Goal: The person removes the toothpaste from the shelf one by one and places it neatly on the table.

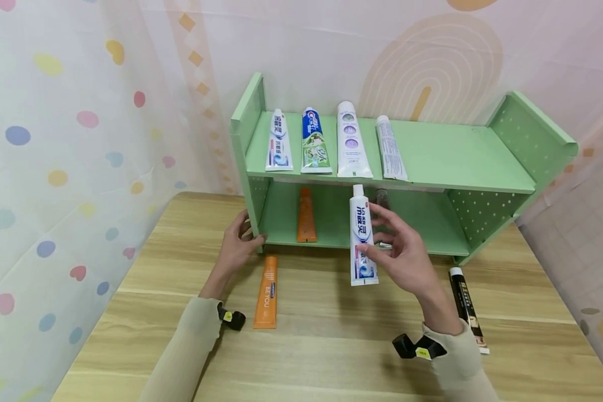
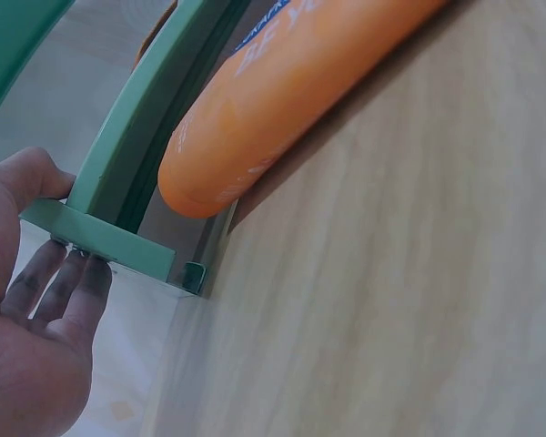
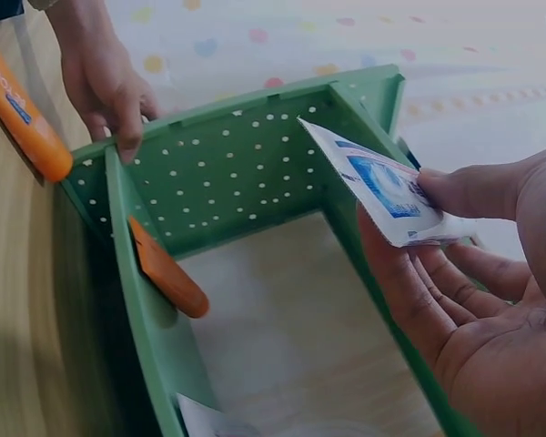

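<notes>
My right hand (image 1: pixel 407 257) holds a white toothpaste tube (image 1: pixel 360 223) with blue lettering between thumb and fingers, cap up, in front of the shelf's lower level. In the right wrist view, the thumb presses the printed face of that tube (image 3: pixel 382 187) while the fingers support it from behind. The left hand (image 1: pixel 237 245) grips the lower front of the left side panel of a green two-level shelf (image 1: pixel 447 156). Seen from the left wrist, the thumb and fingertips pinch the panel's edge (image 2: pixel 105 238). Just below this hand, an orange tube (image 1: pixel 266 296) lies on the table.
On the upper level lie a white-and-blue tube (image 1: pixel 280 142), a blue-and-green tube (image 1: pixel 315 142), a white tube with purple circles (image 1: pixel 352 142) and a slim white tube (image 1: pixel 391 148). Below lies an orange tube (image 1: pixel 306 215); another item (image 1: pixel 382 196) is partly hidden. A black tube (image 1: pixel 466 304) lies right.
</notes>
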`<action>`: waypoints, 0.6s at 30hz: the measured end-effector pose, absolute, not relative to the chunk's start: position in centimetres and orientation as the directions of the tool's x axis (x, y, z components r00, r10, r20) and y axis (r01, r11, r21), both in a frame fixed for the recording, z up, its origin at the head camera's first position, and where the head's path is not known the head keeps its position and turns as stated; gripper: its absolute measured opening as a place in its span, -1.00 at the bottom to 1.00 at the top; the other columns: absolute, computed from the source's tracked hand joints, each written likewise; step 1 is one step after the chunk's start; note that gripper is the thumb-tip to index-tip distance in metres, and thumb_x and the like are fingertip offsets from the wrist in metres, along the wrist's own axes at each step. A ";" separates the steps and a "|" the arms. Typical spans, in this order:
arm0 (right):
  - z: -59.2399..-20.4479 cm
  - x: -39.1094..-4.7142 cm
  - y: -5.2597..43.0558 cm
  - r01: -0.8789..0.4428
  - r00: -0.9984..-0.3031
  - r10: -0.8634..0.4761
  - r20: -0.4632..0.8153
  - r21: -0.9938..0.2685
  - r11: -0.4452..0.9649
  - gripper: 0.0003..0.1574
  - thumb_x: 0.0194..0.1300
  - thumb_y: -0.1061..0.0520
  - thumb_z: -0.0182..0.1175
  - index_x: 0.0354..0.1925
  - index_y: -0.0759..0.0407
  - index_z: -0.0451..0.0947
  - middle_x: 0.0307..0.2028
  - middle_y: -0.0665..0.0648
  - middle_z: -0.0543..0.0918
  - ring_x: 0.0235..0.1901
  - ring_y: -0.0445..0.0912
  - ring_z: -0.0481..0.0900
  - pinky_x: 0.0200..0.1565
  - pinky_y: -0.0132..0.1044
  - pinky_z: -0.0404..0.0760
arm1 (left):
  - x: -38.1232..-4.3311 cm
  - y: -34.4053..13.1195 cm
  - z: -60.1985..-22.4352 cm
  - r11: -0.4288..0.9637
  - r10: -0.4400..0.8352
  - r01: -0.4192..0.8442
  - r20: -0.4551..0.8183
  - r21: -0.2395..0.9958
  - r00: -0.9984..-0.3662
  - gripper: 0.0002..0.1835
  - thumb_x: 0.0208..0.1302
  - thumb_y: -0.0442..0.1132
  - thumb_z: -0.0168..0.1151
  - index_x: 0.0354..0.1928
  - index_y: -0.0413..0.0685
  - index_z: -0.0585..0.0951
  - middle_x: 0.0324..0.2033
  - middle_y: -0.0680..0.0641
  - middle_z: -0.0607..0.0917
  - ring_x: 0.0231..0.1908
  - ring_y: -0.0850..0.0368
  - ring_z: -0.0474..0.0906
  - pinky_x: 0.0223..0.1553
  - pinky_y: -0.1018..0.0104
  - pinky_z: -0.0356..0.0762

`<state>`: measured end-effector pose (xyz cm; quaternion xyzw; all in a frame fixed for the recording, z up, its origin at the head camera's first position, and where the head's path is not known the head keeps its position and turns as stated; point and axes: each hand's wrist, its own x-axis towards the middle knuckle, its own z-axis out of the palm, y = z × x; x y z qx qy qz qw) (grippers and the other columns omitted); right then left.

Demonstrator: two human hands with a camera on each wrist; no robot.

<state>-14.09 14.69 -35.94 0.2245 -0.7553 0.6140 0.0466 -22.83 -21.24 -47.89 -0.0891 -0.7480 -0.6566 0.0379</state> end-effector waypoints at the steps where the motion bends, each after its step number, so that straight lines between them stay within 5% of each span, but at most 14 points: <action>1: -36.0 -14.1 14.6 -0.390 -0.896 -0.287 0.338 -0.909 0.147 -0.07 0.25 0.41 0.36 0.51 0.08 0.30 0.06 0.16 0.55 -0.25 -0.21 0.70 -0.34 -0.22 0.85 | -22.8 -21.2 -47.9 0.121 0.083 0.180 0.170 0.976 -0.982 -0.18 0.32 -0.50 0.25 0.57 0.07 0.23 0.45 -0.22 0.37 0.42 -0.20 0.38 0.38 -0.09 0.50; 18: -38.8 -14.9 11.5 -0.279 -0.904 -0.374 0.208 -0.949 0.147 -0.08 0.26 0.39 0.36 0.51 0.10 0.29 0.11 0.33 0.55 -0.24 -0.13 0.69 -0.32 -0.35 0.79 | -23.1 -21.3 -48.1 0.112 0.090 0.190 0.181 0.975 -0.979 -0.18 0.31 -0.51 0.24 0.57 0.00 0.22 0.45 -0.22 0.36 0.43 -0.20 0.37 0.38 -0.07 0.50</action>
